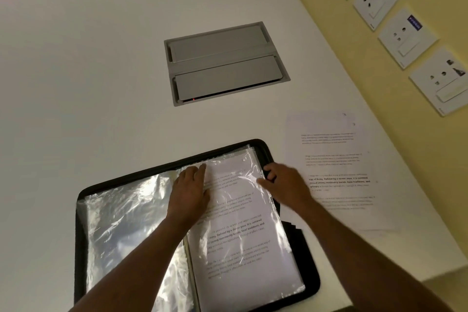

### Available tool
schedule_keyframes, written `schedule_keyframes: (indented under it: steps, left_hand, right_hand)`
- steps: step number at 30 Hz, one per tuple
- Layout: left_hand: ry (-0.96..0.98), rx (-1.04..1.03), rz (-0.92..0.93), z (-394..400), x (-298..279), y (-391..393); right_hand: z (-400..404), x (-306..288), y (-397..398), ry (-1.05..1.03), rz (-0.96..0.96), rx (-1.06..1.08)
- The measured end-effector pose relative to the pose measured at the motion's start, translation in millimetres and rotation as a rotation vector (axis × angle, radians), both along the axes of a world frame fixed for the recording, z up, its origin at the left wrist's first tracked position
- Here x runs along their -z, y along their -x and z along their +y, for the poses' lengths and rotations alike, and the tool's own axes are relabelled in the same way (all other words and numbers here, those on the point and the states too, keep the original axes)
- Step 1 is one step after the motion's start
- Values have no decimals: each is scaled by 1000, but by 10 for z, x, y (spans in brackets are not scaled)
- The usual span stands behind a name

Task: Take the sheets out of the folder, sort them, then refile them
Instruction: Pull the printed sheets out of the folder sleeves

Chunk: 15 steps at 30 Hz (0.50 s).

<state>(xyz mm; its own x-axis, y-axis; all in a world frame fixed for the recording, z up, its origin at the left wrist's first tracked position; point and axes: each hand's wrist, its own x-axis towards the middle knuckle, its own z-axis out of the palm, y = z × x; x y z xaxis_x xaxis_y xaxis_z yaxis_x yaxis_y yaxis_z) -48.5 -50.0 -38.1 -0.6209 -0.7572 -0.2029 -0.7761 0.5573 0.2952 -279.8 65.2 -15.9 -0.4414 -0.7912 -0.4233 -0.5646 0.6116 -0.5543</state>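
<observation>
A black folder (263, 145) lies open on the white table, its clear plastic sleeves spread to both sides. The left sleeves (121, 213) look empty and shiny. The right sleeve (243, 240) holds a printed sheet. My left hand (190, 187) lies flat on the top of that sleeve near the spine. My right hand (283, 182) rests at the sleeve's upper right edge, thumb on the plastic, fingers curled over the folder's rim. A loose stack of printed sheets (334, 170) lies on the table to the right of the folder.
A grey recessed cable hatch (225, 63) sits in the table (88, 71) beyond the folder. The yellow wall (379, 53) on the right carries several white socket plates (407, 37). The table's right edge runs close beside the loose sheets.
</observation>
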Motion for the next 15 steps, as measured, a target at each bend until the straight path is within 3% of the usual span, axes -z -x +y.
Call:
schedule_keyframes:
  steps: [7, 15]
  left_hand:
    - [39, -2, 41, 70, -25, -105]
    - [-110, -42, 97, 159, -33, -212]
  right_hand:
    - [149, 115, -424, 127, 121, 37]
    - [89, 152, -430, -85, 188, 101]
